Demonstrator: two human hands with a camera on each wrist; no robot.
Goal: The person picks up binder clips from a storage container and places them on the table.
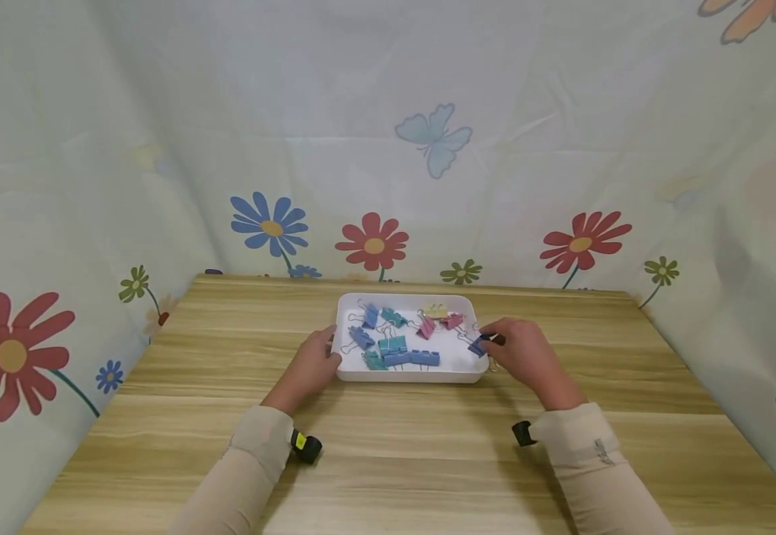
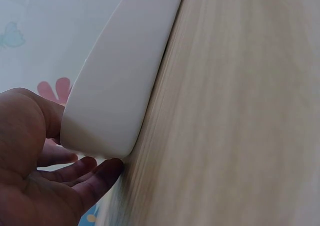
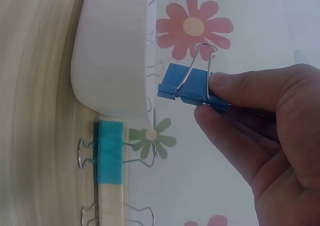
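Note:
A blue binder clip (image 3: 185, 83) is pinched between the thumb and fingers of my right hand (image 1: 520, 353), with one wire handle standing up. In the head view that hand is at the right end of a white tray (image 1: 408, 377), and the clip overlaps the tray's rim. My left hand (image 1: 311, 368) holds the tray's left end, its thumb at the near corner and its fingers against the outer wall (image 2: 107, 105). Inside the tray lie several binder clips in blue, teal, pink and yellow, among them a teal clip (image 1: 392, 344) near the middle.
Beside the tray's right end, a teal clip (image 3: 110, 151) and a cream clip (image 3: 110, 203) stand in line on the wood-grain table (image 1: 415, 453); my right hand mostly hides them in the head view. A flower-print cloth (image 1: 328, 171) hangs behind the table and along both sides.

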